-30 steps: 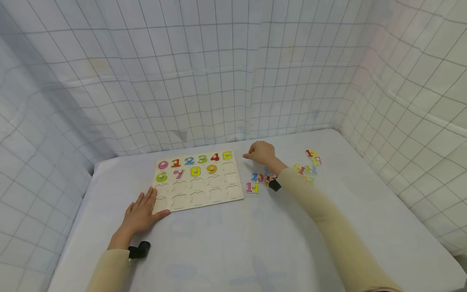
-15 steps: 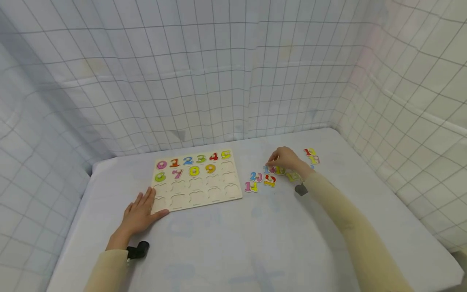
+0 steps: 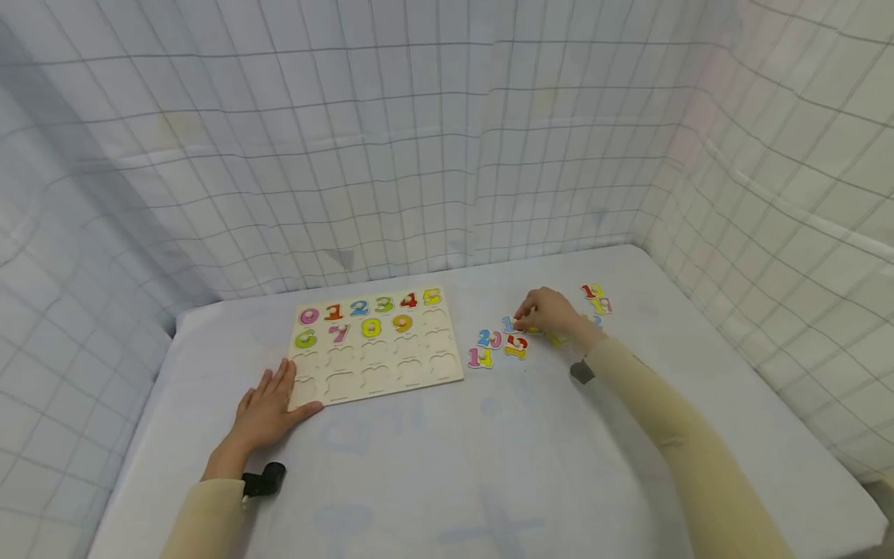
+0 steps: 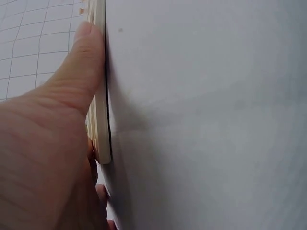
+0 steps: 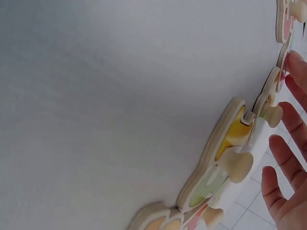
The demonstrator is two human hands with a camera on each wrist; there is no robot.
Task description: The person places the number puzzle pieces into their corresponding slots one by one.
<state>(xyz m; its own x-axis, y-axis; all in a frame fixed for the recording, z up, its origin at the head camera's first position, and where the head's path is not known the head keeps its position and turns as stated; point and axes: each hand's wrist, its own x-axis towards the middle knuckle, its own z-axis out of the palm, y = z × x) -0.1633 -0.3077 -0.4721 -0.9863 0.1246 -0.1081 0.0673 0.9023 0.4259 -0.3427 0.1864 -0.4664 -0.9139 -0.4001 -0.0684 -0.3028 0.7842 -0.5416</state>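
I report a change at the right hand. One second ago it was beside the board's far right corner; it is now at the loose pieces, and its thumb and index have come down onto the blue 1 piece. By my reading they are pinching it at the second digit, which they cover; contact on the knob is hidden. The other fingers stand apart, as the right wrist view confirms. The piece appears flat on the table, right of the board; I cannot confirm any lift.

The left hand is unchanged: fingers spread on the near left corner of the board, thumb along its near edge, holding nothing.

The board shows no change. I count ten numbers seated, 0 through 9, the remaining recesses vacant. In my judgement, the work stands at a pick-up, not a placement. Close neighbours, the 20 and 15, could be nudged.
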